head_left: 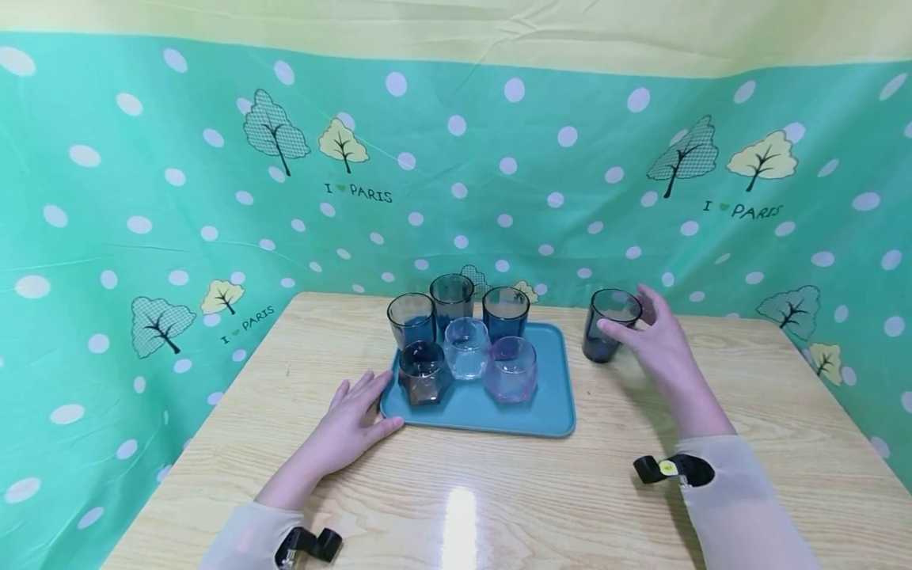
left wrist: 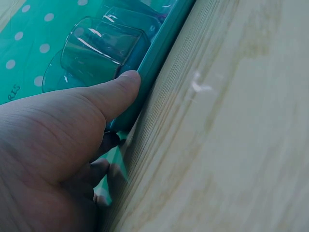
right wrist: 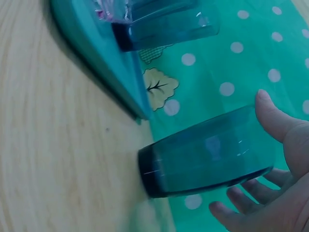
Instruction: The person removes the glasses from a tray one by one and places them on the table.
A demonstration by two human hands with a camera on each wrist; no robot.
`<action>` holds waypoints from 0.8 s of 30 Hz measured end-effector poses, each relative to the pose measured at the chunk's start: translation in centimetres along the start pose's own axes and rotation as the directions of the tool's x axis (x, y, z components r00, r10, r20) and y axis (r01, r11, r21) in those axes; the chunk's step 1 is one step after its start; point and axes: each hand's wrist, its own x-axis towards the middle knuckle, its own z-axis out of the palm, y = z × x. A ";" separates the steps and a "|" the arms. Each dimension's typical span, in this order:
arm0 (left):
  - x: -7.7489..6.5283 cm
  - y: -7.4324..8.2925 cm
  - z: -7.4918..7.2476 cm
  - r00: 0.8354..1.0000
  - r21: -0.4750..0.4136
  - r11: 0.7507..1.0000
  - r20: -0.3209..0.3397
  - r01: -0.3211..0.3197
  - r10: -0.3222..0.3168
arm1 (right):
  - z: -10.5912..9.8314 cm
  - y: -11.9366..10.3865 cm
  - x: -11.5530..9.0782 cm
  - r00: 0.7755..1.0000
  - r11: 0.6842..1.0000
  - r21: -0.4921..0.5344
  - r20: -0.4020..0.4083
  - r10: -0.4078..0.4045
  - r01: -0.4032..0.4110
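My right hand (head_left: pixel 663 336) holds a tall dark-tinted glass (head_left: pixel 602 336) near its rim, right of the tray. In the right wrist view, the thumb (right wrist: pixel 270 113) lies at the rim, with the other fingers along the opposite side. At the tray's near left corner rests my left hand (head_left: pixel 349 423), fingers extended. Its thumb (left wrist: pixel 123 87) touches the front rim of the blue tray (head_left: pixel 484 423), and its forefinger lies by the left rim. Three tall blue-tinted glasses (head_left: pixel 506 321) stand at the tray's back. Before them are a brown short glass (head_left: pixel 425 380), a clear one (head_left: pixel 466 352) and a pinkish one (head_left: pixel 511 372).
The tray lies on a light wooden table (head_left: pixel 527 503). A green dotted cloth (head_left: pixel 456 158) hangs just behind the table's back edge. Glasses stand close together on the tray, mostly over its back and left parts. Each wrist carries a small black camera (head_left: pixel 648 469).
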 end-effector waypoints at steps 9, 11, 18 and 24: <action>0.0 -0.1 0.0 1.000 -0.006 1.000 0.000 -0.003 0.003 | -0.8 -3.4 -1.2 0.993 0.997 -0.004 -0.089 -0.071 0.071; 0.0 -0.1 0.0 1.000 -0.009 1.000 0.001 -0.003 0.003 | -0.7 -4.3 -1.5 0.989 0.996 0.002 -0.115 -0.092 0.092; 0.0 0.0 -0.1 1.000 -0.008 1.000 0.000 -0.003 0.003 | 1.3 -7.2 -2.5 0.972 0.979 0.060 -0.143 -0.184 0.194; 0.0 0.1 0.0 1.000 -0.005 1.000 0.001 0.000 0.000 | 4.0 -9.0 -2.3 0.968 0.968 0.083 -0.099 -0.230 0.238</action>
